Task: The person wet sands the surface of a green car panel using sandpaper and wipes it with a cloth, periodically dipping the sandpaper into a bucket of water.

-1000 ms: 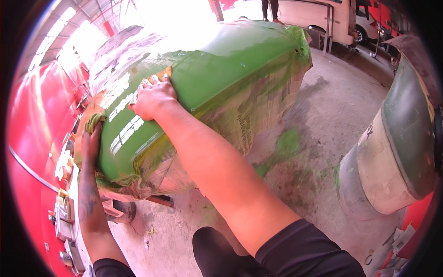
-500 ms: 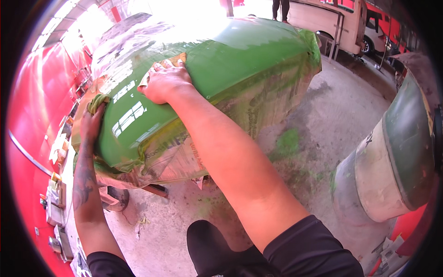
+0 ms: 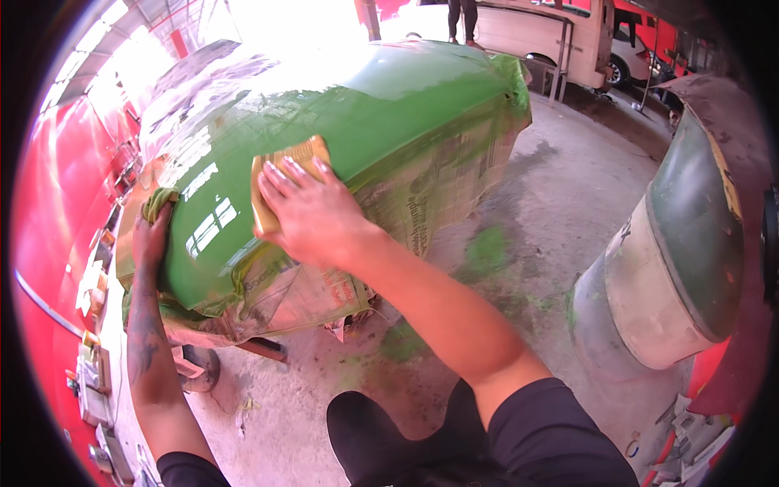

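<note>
Big green panel (image 3: 389, 118) spans 9 to 1 o'clock, masking sheet (image 3: 414, 203) along its near side. Drum-shaped object (image 3: 649, 288) at 3 o'clock, well apart. Right hand (image 3: 312, 207) at 10 o'clock, fingers slightly spread, laid flat over yellow-tan cloth (image 3: 280, 156) on the panel. Left hand (image 3: 151, 237) at 9 o'clock, at panel's edge, fingers curled on bunched green cloth (image 3: 161, 201), smallest item.

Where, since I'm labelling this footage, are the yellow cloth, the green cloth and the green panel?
Yellow cloth (image 3: 302, 151), head view: upper part.
Green cloth (image 3: 159, 204), head view: middle folds.
Green panel (image 3: 357, 122), head view: middle surface.
</note>
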Action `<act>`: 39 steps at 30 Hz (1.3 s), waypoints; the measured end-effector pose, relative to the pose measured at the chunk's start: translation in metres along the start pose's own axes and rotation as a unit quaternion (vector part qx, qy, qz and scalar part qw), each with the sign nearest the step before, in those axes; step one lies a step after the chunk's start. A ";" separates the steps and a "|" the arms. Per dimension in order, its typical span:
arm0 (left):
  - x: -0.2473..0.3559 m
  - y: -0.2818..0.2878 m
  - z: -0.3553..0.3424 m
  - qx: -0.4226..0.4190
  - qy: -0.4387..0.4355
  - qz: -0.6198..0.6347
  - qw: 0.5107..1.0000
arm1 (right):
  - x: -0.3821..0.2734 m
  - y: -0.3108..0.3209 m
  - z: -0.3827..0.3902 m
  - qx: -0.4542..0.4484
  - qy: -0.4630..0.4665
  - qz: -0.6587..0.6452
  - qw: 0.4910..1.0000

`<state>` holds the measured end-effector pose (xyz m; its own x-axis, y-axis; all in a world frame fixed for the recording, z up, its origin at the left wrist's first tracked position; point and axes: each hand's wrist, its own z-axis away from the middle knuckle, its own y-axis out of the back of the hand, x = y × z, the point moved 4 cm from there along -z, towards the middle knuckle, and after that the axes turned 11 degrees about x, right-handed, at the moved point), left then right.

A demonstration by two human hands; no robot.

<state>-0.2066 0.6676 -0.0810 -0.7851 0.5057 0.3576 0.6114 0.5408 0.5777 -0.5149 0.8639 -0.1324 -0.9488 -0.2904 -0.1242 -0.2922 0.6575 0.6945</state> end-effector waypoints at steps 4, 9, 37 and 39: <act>0.006 0.004 0.001 0.001 0.011 -0.022 1.000 | 0.002 0.010 0.028 0.041 0.025 0.015 0.999; 0.029 0.008 0.010 -0.001 0.029 -0.060 0.998 | 0.007 0.005 -0.036 -0.118 -0.040 -0.001 0.992; 0.034 -0.014 0.034 -0.124 0.104 -0.129 0.978 | -0.045 -0.085 -0.130 -0.246 -0.032 -0.027 0.968; 0.013 -0.009 0.022 -0.132 0.118 -0.140 0.974 | -0.057 -0.081 -0.121 -0.204 -0.022 -0.040 0.978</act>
<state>-0.2202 0.6843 -0.0982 -0.9375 0.1774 0.2993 0.3474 0.4286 0.8341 -0.4231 0.7432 -0.0958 -0.9318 -0.2932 -0.2139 -0.3018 0.2989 0.9053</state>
